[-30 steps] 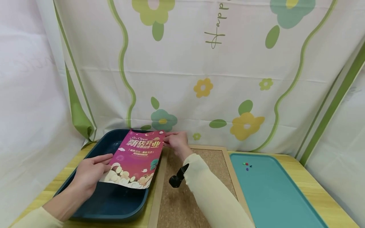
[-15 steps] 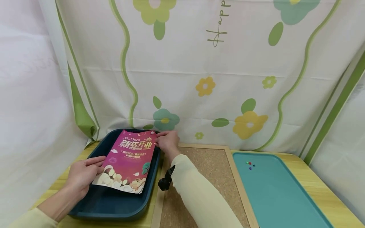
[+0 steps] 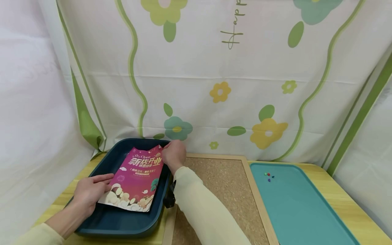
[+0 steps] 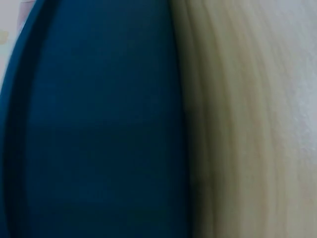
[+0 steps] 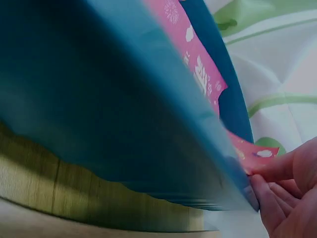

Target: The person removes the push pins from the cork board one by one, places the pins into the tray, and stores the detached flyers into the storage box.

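A pink-purple paper flyer (image 3: 137, 180) with Chinese lettering and printed coins lies tilted within the dark blue tray (image 3: 122, 229) in the head view. My right hand (image 3: 174, 154) pinches its upper right corner at the tray's far right rim; in the right wrist view, the thumb and fingers of that hand (image 5: 292, 188) meet on the corner. The flyer's top edge sags between its corners. My left hand (image 3: 90, 192) holds the lower left edge, its forearm over the tray's left rim. The left wrist view shows only the tray (image 4: 104, 124) and tabletop, without the hand.
A wood-framed cork board (image 3: 214, 183) lies right of the tray, partly under my right arm. Further right is a teal tray (image 3: 297, 204) with several tiny coloured pieces (image 3: 268, 177). A flowered white curtain (image 3: 196, 68) hangs behind the wooden table (image 3: 346, 200).
Both hands have moved left with the flyer, and its top end has dropped lower into the dark blue tray. My right hand has turned over more at the corner.
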Motion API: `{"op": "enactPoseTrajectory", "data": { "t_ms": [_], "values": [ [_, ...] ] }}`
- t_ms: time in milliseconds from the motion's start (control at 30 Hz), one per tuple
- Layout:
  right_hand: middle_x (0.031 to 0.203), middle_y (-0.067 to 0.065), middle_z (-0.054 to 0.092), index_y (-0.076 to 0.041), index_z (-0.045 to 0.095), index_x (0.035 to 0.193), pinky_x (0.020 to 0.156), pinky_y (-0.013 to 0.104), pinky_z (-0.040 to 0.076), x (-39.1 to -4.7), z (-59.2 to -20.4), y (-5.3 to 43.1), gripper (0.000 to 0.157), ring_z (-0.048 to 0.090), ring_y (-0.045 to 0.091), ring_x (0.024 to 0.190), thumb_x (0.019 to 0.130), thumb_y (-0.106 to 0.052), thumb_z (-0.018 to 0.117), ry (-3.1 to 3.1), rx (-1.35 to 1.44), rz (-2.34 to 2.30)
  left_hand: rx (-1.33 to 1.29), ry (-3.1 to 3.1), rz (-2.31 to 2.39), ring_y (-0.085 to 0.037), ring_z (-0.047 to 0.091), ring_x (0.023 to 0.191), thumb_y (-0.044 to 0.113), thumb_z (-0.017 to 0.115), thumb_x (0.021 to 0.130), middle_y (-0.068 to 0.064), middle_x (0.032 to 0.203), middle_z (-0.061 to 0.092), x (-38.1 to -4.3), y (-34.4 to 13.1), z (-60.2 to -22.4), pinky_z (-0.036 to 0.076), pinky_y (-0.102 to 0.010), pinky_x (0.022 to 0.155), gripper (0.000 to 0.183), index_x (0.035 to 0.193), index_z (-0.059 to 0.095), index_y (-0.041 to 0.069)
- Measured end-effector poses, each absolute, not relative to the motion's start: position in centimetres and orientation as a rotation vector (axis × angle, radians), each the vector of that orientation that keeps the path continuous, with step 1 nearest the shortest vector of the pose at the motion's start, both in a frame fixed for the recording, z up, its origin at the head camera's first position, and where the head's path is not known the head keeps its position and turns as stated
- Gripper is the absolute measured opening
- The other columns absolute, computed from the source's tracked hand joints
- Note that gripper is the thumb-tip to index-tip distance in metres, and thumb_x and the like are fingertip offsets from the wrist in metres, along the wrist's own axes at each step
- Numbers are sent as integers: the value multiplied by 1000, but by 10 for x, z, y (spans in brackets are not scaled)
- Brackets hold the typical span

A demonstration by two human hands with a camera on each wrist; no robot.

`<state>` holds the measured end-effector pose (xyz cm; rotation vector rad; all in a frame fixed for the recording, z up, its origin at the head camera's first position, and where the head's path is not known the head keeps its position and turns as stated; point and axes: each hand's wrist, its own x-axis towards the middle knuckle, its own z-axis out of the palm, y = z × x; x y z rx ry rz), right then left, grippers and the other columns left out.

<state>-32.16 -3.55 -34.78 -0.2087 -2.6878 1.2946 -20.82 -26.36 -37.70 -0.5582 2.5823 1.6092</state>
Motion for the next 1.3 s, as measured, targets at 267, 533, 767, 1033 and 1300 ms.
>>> {"op": "enactPoseTrajectory", "data": {
  "t_ms": [267,533,767,1033,1300],
  "values": [
    [64,-1,68,-13,68,60,57,30,54,-319,-346,-40,37,63,15,65,95,-20,78,-2745,-165,1143,-613,2578,1568,-51,39,146,2,57,104,-36,159,43,-212,-266,-387,63,-39,91,51,154,49,-7],
    [60,0,65,-12,65,57,57,29,55,-321,-347,-41,40,60,15,62,94,-19,80,-2795,-130,1113,-629,2580,1527,-54,36,146,0,60,101,-31,155,51,-210,-267,-386,63,-38,88,53,152,50,-9],
    [52,0,57,-14,57,50,52,26,46,-320,-346,-35,49,57,15,58,94,-15,78,-2836,-13,1097,-643,2599,1509,-54,34,145,3,57,102,-29,151,56,-208,-266,-385,62,-40,89,50,150,51,-10],
    [52,-2,57,-11,64,53,52,23,41,-319,-341,-29,44,50,13,56,95,-15,75,-2882,135,1079,-627,2609,1474,-56,30,149,16,53,108,-35,163,38,-206,-267,-379,38,-66,120,56,157,42,-8],
    [88,1,79,-8,83,91,63,26,55,-318,-333,-12,12,66,13,74,96,-17,77,-2825,195,1175,-379,2739,1352,-53,34,151,38,51,111,-32,167,34,-208,-252,-347,36,-69,120,70,164,30,-3]
  ]
}}
